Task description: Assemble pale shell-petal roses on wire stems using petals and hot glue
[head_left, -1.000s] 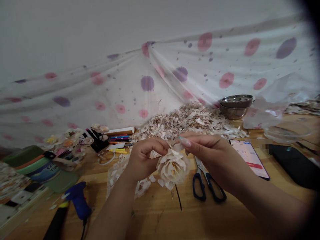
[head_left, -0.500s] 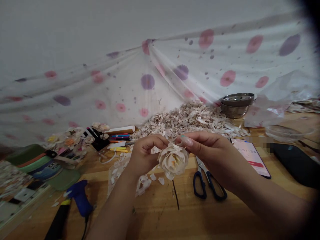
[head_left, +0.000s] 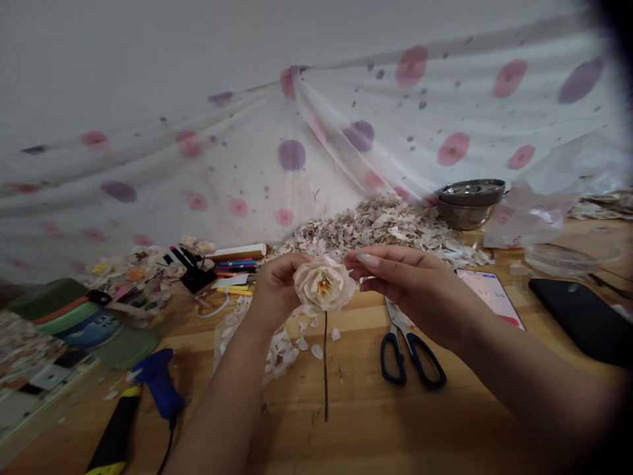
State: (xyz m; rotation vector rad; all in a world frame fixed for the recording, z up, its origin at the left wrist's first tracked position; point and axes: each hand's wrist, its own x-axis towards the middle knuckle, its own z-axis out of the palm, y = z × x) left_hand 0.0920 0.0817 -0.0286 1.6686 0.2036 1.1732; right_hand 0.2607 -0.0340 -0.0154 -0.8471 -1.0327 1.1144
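1. Vs. the earlier frames: flower (head_left: pixel 324 287) is now higher & a bit further L; stem (head_left: pixel 326 369), slanted a half-sec. ago, now hangs approx. vertical & shows at more of its length.
2. R hand (head_left: pixel 410 284) was up against the petals w/ its fingertips; now it's at the bloom's R edge, bloom more exposed.
3. Flower: cream, thin papery petals, layered & ruffled, roundish overall; yellow-orange strands in the centre. Stem thin, dark, straight. Located mid-view, held above the wooden table (head_left: pixel 356 429), between both hands.
4. Pile behind (head_left: pixel 366 227): pale, flaky, dry-looking bits, heaped vs. the spotted sheet (head_left: pixel 237 171). A few loose petals (head_left: pixel 317 351) on the wood near the stem.
5. Scissors (head_left: pixel 413 356): metal blades, dk blue loop handles, lying slightly spread under the R hand. Blue gun-shaped tool (head_left: pixel 161 382) w/ cord, to the L of the L forearm.
6. L hand (head_left: pixel 274 290): fingers curled, gripping the flower from behind; tips hidden by the bloom.
7. R hand: forearm angled in from lower R, fingers extended L, thumb over index; can't tell if it's pinching a petal.
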